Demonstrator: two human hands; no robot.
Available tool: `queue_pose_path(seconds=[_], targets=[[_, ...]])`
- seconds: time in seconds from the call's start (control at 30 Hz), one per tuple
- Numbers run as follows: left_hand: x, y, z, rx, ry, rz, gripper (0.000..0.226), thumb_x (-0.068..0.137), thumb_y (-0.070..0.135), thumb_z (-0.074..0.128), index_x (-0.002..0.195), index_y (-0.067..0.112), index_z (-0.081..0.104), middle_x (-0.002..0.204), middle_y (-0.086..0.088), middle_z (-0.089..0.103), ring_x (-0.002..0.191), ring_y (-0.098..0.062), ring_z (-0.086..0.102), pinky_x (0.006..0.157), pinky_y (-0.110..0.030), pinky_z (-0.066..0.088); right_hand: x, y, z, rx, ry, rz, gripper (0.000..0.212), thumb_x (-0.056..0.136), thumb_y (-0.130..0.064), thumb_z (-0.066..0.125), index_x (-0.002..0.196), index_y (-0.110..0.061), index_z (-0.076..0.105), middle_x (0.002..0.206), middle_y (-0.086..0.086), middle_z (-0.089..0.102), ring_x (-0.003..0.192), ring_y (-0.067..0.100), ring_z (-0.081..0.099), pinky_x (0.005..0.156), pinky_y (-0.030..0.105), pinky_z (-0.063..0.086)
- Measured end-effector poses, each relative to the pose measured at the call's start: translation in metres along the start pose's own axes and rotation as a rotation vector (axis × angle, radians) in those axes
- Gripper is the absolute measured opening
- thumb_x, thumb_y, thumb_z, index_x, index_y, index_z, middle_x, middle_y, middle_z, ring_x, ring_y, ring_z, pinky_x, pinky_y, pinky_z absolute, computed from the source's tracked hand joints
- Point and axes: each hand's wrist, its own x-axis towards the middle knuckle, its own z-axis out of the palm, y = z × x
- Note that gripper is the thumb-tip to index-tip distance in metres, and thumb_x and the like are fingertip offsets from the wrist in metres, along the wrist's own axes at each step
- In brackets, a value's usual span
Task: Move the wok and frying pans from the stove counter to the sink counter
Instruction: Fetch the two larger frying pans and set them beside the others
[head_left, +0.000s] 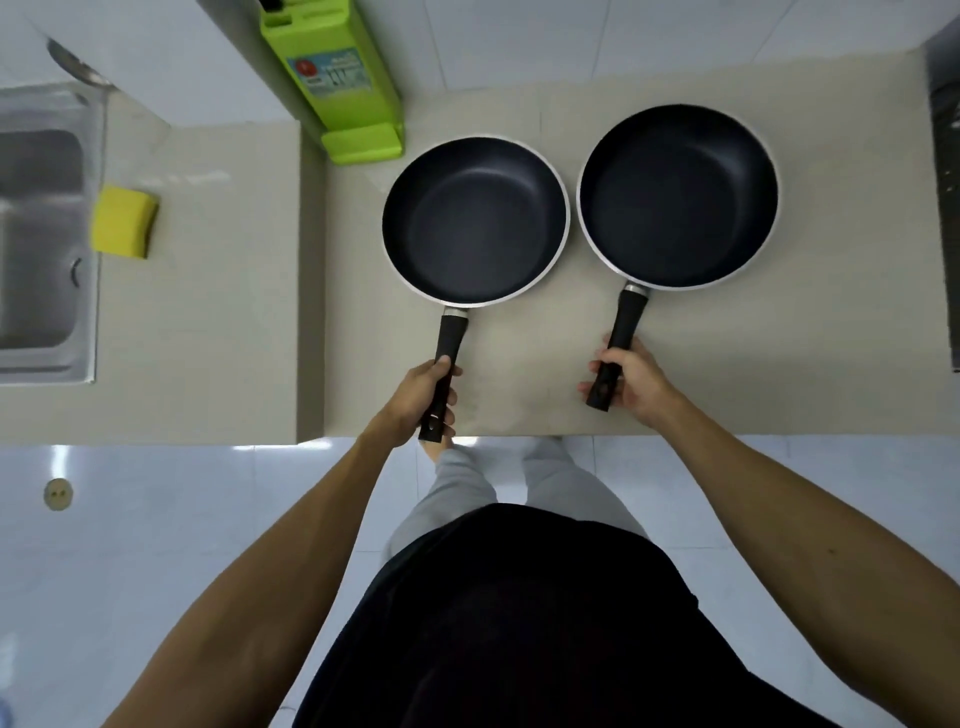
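Black handles fill both grips: the left hand (421, 397) is clenched around the handle of the left frying pan (475, 221), and the right hand (631, 376) grasps the handle of the right frying pan (678, 195). Both pans lie just beyond the fingers, side by side on the beige counter (519, 343). Beyond the left pan stands a green knife block (332, 78). Well to the left lie a yellow sponge (124, 221) and the steel sink (41, 234).
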Motion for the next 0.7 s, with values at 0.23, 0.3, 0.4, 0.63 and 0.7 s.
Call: queue_pose_path(seconds=[0.23, 0.3, 0.4, 0.63, 0.7], targets=[[-0.024, 0.03, 0.027, -0.233, -0.013, 0.017, 0.033, 0.103, 0.039, 0.04, 0.088, 0.013, 0.051, 0.054, -0.001, 0.046, 0.036, -0.016, 0.039, 0.038, -0.024, 0.039, -0.023, -0.015, -0.018, 0.221, -0.002, 0.008, 0.043, 0.097, -0.053, 0.055, 0.073, -0.017, 0.054, 0.061, 0.002, 0.055, 0.053, 0.028, 0.066, 0.05, 0.029, 0.054], [-0.028, 0.037, 0.035, -0.295, -0.036, 0.018, 0.033, 0.102, 0.037, 0.038, 0.082, 0.013, 0.05, 0.054, 0.0, 0.045, 0.035, -0.015, 0.036, 0.037, -0.022, 0.037, -0.023, -0.02, -0.024, 0.238, 0.011, -0.012, 0.052, 0.095, -0.062, 0.052, 0.069, -0.018, 0.054, 0.057, 0.0, 0.055, 0.056, 0.025, 0.069, 0.047, 0.024, 0.048], [-0.032, 0.047, 0.044, -0.352, -0.05, 0.015, 0.033, 0.101, 0.034, 0.037, 0.079, 0.013, 0.049, 0.053, 0.0, 0.045, 0.034, -0.014, 0.035, 0.036, -0.021, 0.035, -0.021, -0.026, -0.029, 0.307, -0.023, -0.018, 0.046, 0.097, -0.057, 0.051, 0.077, -0.016, 0.056, 0.065, 0.002, 0.054, 0.044, 0.016, 0.053, 0.039, 0.019, 0.035], [-0.034, 0.064, 0.064, -0.443, -0.041, 0.033, 0.03, 0.104, 0.036, 0.038, 0.102, 0.012, 0.054, 0.052, 0.002, 0.042, 0.033, -0.011, 0.033, 0.034, -0.019, 0.033, -0.029, -0.042, -0.029, 0.391, -0.111, -0.072, 0.032, 0.101, -0.047, 0.048, 0.086, -0.019, 0.052, 0.056, -0.003, 0.045, 0.041, 0.011, 0.043, 0.037, 0.019, 0.029], [-0.035, 0.07, 0.07, -0.431, -0.013, 0.04, 0.028, 0.104, 0.036, 0.038, 0.098, 0.012, 0.052, 0.051, 0.003, 0.042, 0.033, -0.011, 0.033, 0.034, -0.02, 0.034, -0.033, -0.048, -0.027, 0.382, -0.09, -0.095, 0.034, 0.102, -0.048, 0.047, 0.084, -0.019, 0.05, 0.054, -0.003, 0.045, 0.04, 0.014, 0.044, 0.038, 0.02, 0.032]])
